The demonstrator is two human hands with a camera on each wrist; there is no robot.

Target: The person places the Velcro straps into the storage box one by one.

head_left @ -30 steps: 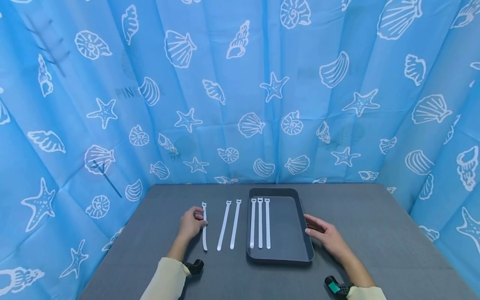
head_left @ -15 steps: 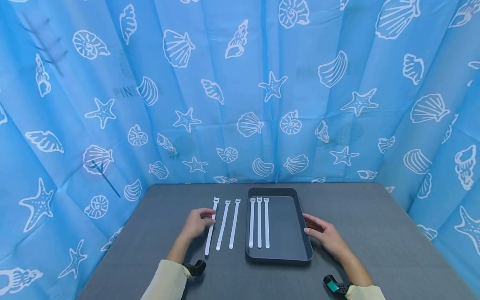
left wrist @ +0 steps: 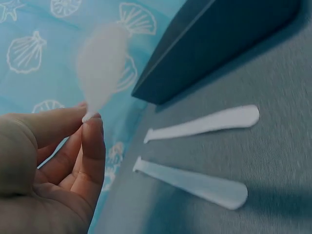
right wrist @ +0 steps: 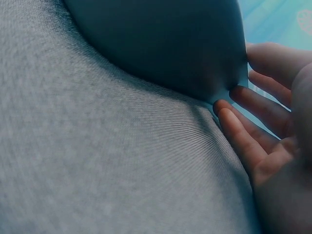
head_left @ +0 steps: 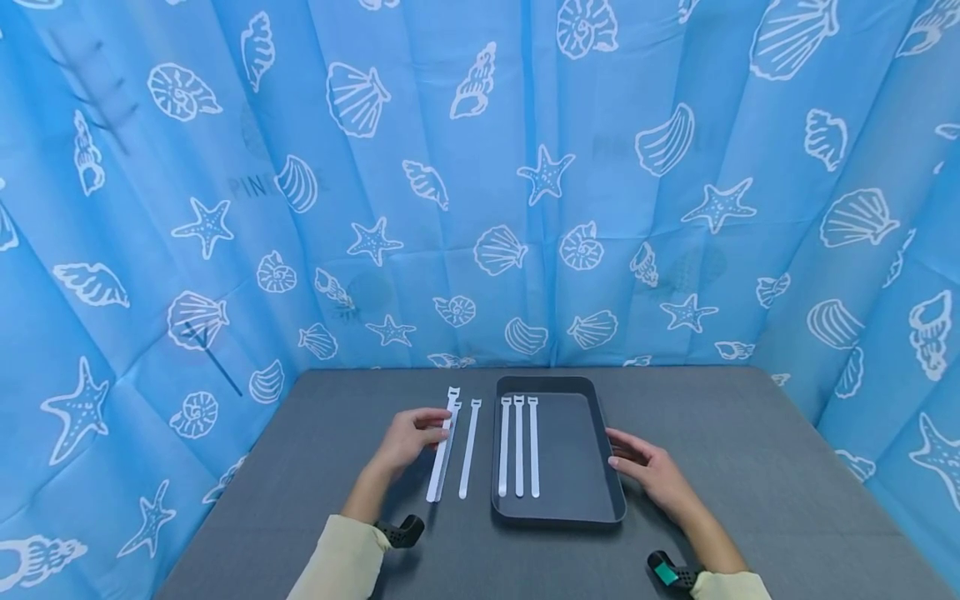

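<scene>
My left hand pinches a white hook-and-loop cable tie between thumb and fingertips. In the left wrist view the held cable tie stands up from the fingertips, blurred and raised off the table. From the head view it overlaps another cable tie lying on the table. One more cable tie lies to the right of that. Several straps' width further right is a dark grey tray, with three cable ties side by side at its left. My right hand touches the tray's right side with extended fingers.
The grey cloth-covered table extends to both sides of the tray. A blue curtain with white shell prints hangs behind the table and along its sides. Black wrist devices sit at both sleeves.
My left hand has picked the cable tie up from the left and carried it rightward, over the one beside it. The right hand and tray stay in place.
</scene>
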